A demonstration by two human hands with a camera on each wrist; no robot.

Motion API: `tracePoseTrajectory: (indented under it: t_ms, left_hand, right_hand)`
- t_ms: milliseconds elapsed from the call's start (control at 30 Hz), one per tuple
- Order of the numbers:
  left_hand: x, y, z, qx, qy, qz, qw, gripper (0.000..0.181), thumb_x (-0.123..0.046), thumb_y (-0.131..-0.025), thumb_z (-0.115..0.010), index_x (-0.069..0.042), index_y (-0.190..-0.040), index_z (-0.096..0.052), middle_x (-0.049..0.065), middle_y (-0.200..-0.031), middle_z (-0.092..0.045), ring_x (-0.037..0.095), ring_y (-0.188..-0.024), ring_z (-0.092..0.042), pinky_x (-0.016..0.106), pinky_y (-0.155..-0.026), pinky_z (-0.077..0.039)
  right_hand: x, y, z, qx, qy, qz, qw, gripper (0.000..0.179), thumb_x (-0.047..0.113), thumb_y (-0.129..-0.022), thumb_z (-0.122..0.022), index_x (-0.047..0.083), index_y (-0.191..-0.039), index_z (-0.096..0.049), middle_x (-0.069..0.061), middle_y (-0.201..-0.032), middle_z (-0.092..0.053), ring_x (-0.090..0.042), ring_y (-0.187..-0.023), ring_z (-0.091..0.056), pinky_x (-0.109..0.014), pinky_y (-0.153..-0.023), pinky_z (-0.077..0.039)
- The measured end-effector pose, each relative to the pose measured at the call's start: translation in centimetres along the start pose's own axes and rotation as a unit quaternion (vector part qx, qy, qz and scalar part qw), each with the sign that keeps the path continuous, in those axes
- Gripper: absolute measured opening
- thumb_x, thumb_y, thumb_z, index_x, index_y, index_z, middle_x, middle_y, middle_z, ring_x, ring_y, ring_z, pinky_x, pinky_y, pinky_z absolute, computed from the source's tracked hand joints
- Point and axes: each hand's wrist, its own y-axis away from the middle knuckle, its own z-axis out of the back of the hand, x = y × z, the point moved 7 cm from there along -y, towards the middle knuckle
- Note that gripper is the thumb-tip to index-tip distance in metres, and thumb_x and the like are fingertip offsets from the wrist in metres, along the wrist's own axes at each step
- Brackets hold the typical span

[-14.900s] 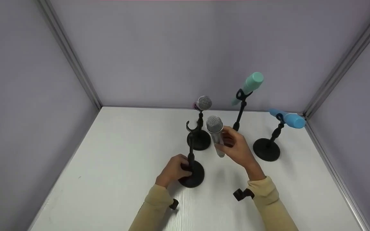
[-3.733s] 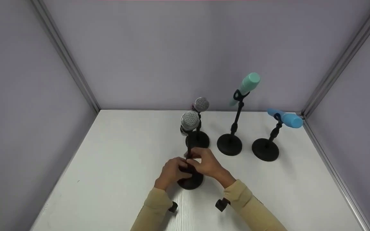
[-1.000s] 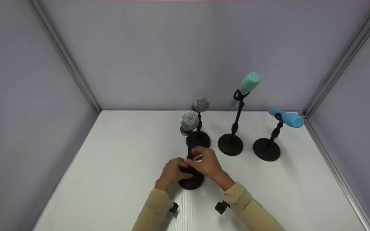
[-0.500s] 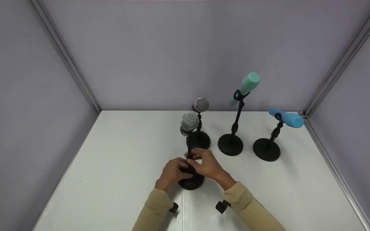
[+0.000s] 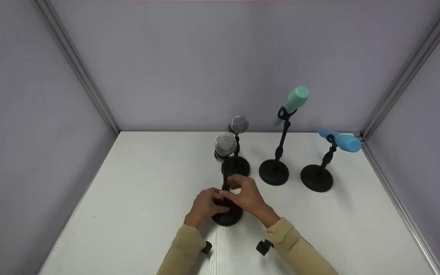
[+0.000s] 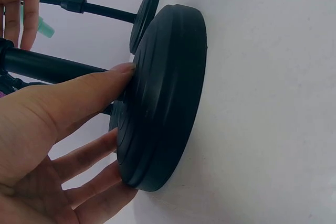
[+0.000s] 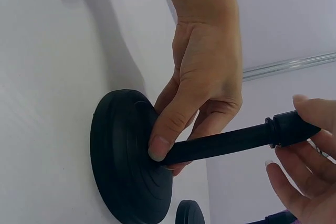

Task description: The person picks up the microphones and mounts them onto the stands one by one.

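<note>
A black microphone stand (image 5: 230,220) with a round base stands in front, a silver microphone (image 5: 225,144) resting in its top clip. My left hand (image 5: 204,206) grips this stand low down, its thumb (image 6: 107,85) on top of the base and its fingers around the foot of the pole. Higher up, my right hand (image 5: 248,196) pinches the collar (image 7: 294,128) on the pole between thumb and fingertips. The left wrist view shows the base (image 6: 168,93) from close by, upright on the white table.
Behind stands another silver-headed microphone (image 5: 240,124) on a black stand. To the right are a taller stand holding a mint-green microphone (image 5: 297,98) and a shorter one with a blue microphone (image 5: 348,143). Grey walls (image 5: 189,68) enclose the white table (image 5: 136,214).
Since the oldest frame, the silver microphone has gone from my right hand into the stand's clip, and that hand has moved to the pole. Lately only its thumb and fingers shift slightly at the collar.
</note>
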Motion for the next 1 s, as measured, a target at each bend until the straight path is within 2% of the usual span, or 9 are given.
tracePoseTrajectory:
  t_ms: [200,333,467,567,767,867,1000]
  left_hand:
    - [0.01,0.04,0.05,-0.002,-0.009,-0.004,0.9999,0.024,-0.02,-0.078,-0.09,-0.009,-0.099,-0.083,0.009,-0.122,-0.072,0.031,-0.115,-0.067,0.051,-0.1,-0.055]
    - [0.05,0.05,0.07,-0.003,-0.007,0.0,1.0,0.026,-0.02,-0.078,-0.09,-0.009,-0.101,-0.082,0.008,-0.124,-0.072,0.031,-0.117,-0.067,0.051,-0.102,-0.055]
    - [0.03,0.12,0.1,-0.002,-0.004,-0.002,1.0,0.027,-0.02,-0.078,-0.09,-0.008,-0.101,-0.082,0.009,-0.124,-0.072,0.031,-0.117,-0.066,0.051,-0.102,-0.054]
    - [0.01,0.16,0.12,-0.001,-0.005,-0.006,1.0,0.026,-0.019,-0.078,-0.09,-0.009,-0.101,-0.082,0.009,-0.123,-0.072,0.031,-0.117,-0.066,0.051,-0.101,-0.054]
    - [0.11,0.22,0.17,-0.003,-0.005,0.0,1.0,0.032,-0.023,-0.08,-0.09,-0.013,-0.109,-0.081,0.01,-0.125,-0.072,0.032,-0.117,-0.067,0.052,-0.1,-0.056]
    - [0.08,0.25,0.17,-0.004,-0.005,0.003,1.0,0.035,-0.024,-0.08,-0.09,-0.012,-0.111,-0.079,0.01,-0.125,-0.072,0.032,-0.116,-0.068,0.051,-0.099,-0.056]
    - [-0.03,0.23,0.14,-0.001,0.001,-0.003,1.0,0.029,-0.023,-0.079,-0.09,-0.014,-0.106,-0.082,0.009,-0.124,-0.072,0.032,-0.116,-0.068,0.051,-0.1,-0.055]
  right_hand:
    - [0.48,-0.07,-0.29,0.023,-0.003,0.03,0.9993,0.015,0.004,-0.091,-0.076,0.004,-0.106,-0.072,-0.011,-0.1,-0.075,-0.028,-0.095,-0.073,-0.045,-0.084,-0.063]
    - [0.57,-0.16,-0.55,0.051,-0.009,0.032,0.9982,0.018,-0.004,-0.092,-0.068,0.003,-0.109,-0.072,-0.012,-0.107,-0.075,-0.029,-0.1,-0.073,-0.044,-0.088,-0.063]
    - [0.41,-0.17,-0.64,0.072,-0.025,0.016,0.9969,0.02,-0.004,-0.094,-0.066,0.004,-0.111,-0.072,-0.012,-0.111,-0.074,-0.03,-0.103,-0.072,-0.045,-0.091,-0.062]
    - [0.35,-0.17,-0.65,0.078,-0.032,0.01,0.9964,0.017,0.002,-0.095,-0.068,0.004,-0.112,-0.071,-0.013,-0.111,-0.074,-0.03,-0.103,-0.072,-0.047,-0.092,-0.061]
    - [0.43,-0.19,-0.71,0.062,-0.017,0.011,0.9979,0.029,0.019,-0.091,-0.079,0.006,-0.116,-0.07,-0.011,-0.107,-0.075,-0.026,-0.099,-0.074,-0.043,-0.086,-0.063]
    - [0.2,-0.17,-0.72,0.047,-0.01,0.003,0.9989,0.031,0.021,-0.088,-0.083,0.008,-0.112,-0.07,-0.009,-0.104,-0.076,-0.023,-0.097,-0.074,-0.04,-0.085,-0.063]
    - [-0.11,-0.11,-0.56,0.024,-0.012,-0.004,0.9996,0.026,0.02,-0.087,-0.084,0.009,-0.105,-0.069,-0.006,-0.099,-0.074,-0.022,-0.095,-0.073,-0.043,-0.083,-0.063]
